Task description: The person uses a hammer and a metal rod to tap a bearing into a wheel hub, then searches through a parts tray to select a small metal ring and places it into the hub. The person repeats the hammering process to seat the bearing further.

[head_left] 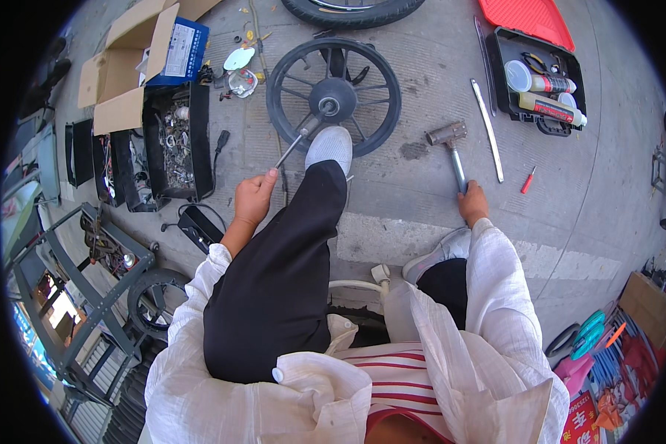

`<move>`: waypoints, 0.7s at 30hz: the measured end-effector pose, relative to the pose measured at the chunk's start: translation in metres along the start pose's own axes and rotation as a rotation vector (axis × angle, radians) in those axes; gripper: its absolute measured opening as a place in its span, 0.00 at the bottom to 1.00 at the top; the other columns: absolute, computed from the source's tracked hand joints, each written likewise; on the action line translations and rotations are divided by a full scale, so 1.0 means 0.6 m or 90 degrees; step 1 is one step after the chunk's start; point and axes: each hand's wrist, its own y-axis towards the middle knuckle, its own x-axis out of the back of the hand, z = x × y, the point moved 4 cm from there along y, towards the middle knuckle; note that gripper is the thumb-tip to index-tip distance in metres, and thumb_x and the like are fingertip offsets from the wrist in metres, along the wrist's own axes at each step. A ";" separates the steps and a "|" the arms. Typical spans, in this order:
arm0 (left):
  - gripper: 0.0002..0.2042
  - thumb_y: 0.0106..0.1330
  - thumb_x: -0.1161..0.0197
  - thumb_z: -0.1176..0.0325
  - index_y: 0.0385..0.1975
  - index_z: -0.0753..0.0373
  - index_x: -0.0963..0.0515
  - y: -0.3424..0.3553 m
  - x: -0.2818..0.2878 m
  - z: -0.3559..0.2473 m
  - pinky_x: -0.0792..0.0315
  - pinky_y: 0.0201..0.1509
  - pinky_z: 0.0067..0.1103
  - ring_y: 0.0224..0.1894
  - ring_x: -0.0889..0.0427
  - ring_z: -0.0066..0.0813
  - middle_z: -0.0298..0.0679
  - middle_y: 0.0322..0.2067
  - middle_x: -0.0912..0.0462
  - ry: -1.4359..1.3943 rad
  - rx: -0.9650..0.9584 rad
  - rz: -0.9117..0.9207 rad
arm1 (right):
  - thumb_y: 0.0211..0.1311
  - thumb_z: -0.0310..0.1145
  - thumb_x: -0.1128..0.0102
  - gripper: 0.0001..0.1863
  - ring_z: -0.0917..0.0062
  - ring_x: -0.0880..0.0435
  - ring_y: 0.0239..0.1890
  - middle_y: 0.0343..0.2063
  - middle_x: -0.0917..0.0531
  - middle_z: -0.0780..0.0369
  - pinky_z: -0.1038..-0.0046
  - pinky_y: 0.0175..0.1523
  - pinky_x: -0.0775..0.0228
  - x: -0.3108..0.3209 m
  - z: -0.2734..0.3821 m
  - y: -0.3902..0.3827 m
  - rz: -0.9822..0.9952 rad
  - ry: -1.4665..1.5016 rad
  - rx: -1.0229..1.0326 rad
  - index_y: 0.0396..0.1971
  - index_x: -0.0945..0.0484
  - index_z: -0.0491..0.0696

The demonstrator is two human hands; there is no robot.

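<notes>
Wrench (pixel 297 142) gripped in my left hand (pixel 254 198) at the wheel (pixel 334 96) hub, my right hand (pixel 472 202) closed round the hammer (pixel 453 151) handle, far right.

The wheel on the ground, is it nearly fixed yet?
Done: the wheel is off and lies flat on the pavement, pinned by a shoe. In hand: the left hand holds a rod set at the hub, and the right hand has its grip on a hammer resting on the ground. Left: the rod is still in the hub, so it's not finished.
</notes>
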 end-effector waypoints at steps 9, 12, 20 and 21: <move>0.33 0.65 0.46 0.40 0.16 0.71 0.28 0.003 -0.006 -0.022 0.35 0.27 0.32 0.18 0.36 0.34 0.47 0.13 0.33 0.018 0.018 0.010 | 0.57 0.34 0.39 0.19 0.50 0.23 0.47 0.43 0.22 0.46 0.56 0.52 0.29 0.006 0.010 -0.006 -0.009 0.012 -0.001 0.45 0.32 0.44; 0.33 0.66 0.46 0.41 0.16 0.71 0.28 0.011 -0.016 -0.007 0.36 0.27 0.32 0.18 0.37 0.33 0.46 0.12 0.33 0.009 0.020 0.027 | 0.54 0.35 0.39 0.19 0.50 0.22 0.46 0.43 0.22 0.46 0.56 0.52 0.29 0.011 0.015 -0.009 -0.018 0.004 -0.012 0.44 0.30 0.44; 0.32 0.68 0.47 0.43 0.16 0.72 0.29 0.021 -0.065 0.042 0.36 0.28 0.28 0.21 0.37 0.25 0.40 0.13 0.34 -0.108 0.038 0.099 | 0.51 0.35 0.45 0.13 0.50 0.19 0.36 0.29 0.19 0.45 0.57 0.44 0.30 0.028 0.058 -0.048 -0.133 0.226 0.031 0.31 0.24 0.40; 0.32 0.68 0.47 0.43 0.16 0.71 0.29 0.021 -0.067 0.042 0.36 0.28 0.28 0.21 0.37 0.24 0.40 0.13 0.34 -0.119 0.037 0.103 | 0.51 0.35 0.44 0.14 0.50 0.19 0.35 0.28 0.19 0.45 0.57 0.43 0.30 0.040 0.074 -0.060 -0.134 0.264 0.009 0.31 0.23 0.39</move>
